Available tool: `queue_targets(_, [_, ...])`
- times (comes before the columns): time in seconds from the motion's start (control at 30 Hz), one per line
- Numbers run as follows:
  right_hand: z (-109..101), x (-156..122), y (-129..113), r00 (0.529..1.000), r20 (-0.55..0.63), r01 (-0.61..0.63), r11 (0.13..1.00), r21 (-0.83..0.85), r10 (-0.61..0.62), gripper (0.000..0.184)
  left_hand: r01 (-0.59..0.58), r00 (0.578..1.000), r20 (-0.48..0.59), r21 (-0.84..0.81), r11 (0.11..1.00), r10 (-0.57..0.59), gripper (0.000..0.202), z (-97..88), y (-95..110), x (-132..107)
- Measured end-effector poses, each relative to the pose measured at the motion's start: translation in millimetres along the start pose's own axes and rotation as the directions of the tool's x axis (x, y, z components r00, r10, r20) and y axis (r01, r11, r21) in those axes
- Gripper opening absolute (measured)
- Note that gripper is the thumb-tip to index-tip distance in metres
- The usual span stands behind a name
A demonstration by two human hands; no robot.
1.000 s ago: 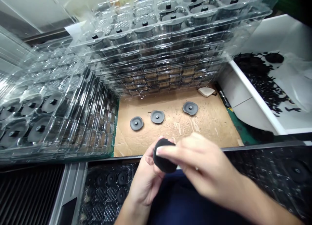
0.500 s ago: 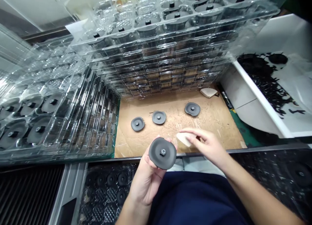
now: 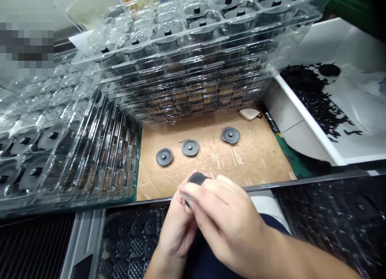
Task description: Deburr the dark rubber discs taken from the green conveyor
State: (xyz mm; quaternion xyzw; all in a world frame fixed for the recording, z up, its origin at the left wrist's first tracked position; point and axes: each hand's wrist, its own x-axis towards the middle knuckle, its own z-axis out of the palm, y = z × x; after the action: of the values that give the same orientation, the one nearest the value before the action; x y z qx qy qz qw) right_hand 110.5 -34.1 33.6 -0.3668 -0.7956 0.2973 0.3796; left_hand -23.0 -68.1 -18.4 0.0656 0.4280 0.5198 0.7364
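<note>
Half a second ago the right hand [image 3: 226,222] was out over the cardboard, away from the disc [image 3: 197,177]; now it has come back and lies across the disc, hiding most of it.

Stacked clear trays [image 3: 196,53] stand at the back and a second stack [image 3: 45,142] stands at the left. Dark discs sit in the round pockets of both. A white bin [image 3: 304,114] on the right holds a heap of black scraps [image 3: 313,94]. A black tray [image 3: 132,234] below the table edge has small dark rounds in its pockets.

The left hand [image 3: 176,230] is closed around the disc from below, holding it just above the near edge of the cardboard [image 3: 256,158]. The right hand's fingers [image 3: 196,194] curl over the top of the disc and touch it, but whether they grip anything cannot be told.

Three loose discs [image 3: 190,147] lie in a row on the cardboard, well apart from the hands. The cardboard between that row and the hands is open, with tray stacks walling it on two sides.
</note>
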Motion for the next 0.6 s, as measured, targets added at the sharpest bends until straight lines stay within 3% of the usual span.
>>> queue_targets(0.07, [5,0,0,0.985,0.164,-0.063,0.998,0.026,0.058,0.025,-0.027,0.998,-0.059,0.030,0.999,0.029,0.048,-1.3,0,0])
queue_targets(0.1, [7,1,1,0.978,0.191,-0.088,0.996,0.022,0.082,0.024,-0.038,0.996,-0.074,0.044,0.998,0.041,0.049,-0.6,-1,0])
queue_targets(0.23, [11,3,5,0.998,-0.070,-0.004,0.998,-0.061,0.000,0.028,-0.023,1.000,-0.019,0.052,0.998,0.024,0.048,5.9,0,-2])
queue_targets(0.3, [5,-1,4,0.998,-0.022,0.052,0.999,0.005,-0.052,0.028,-0.011,1.000,0.017,0.026,1.000,0.010,0.047,5.9,2,-4])
queue_targets(0.4, [-12,-12,3,0.982,0.186,-0.042,0.998,0.056,0.030,0.023,0.033,0.997,0.077,-0.043,0.999,-0.030,0.050,1.7,5,-6])
queue_targets(0.5, [-24,-15,5,0.987,0.100,-0.108,0.978,-0.178,0.127,0.025,0.067,0.992,0.108,-0.063,0.996,-0.060,0.057,1.6,5,-5])
queue_targets(0.57, [-25,-6,7,0.998,0.059,0.020,0.969,-0.247,-0.006,0.027,0.065,0.991,0.117,0.010,0.998,-0.065,0.054,5.8,5,-5])
queue_targets(0.6, [-25,0,9,0.988,0.105,0.128,0.972,-0.198,-0.109,0.029,0.062,0.990,0.123,0.068,0.996,-0.070,0.047,8.4,5,-6])
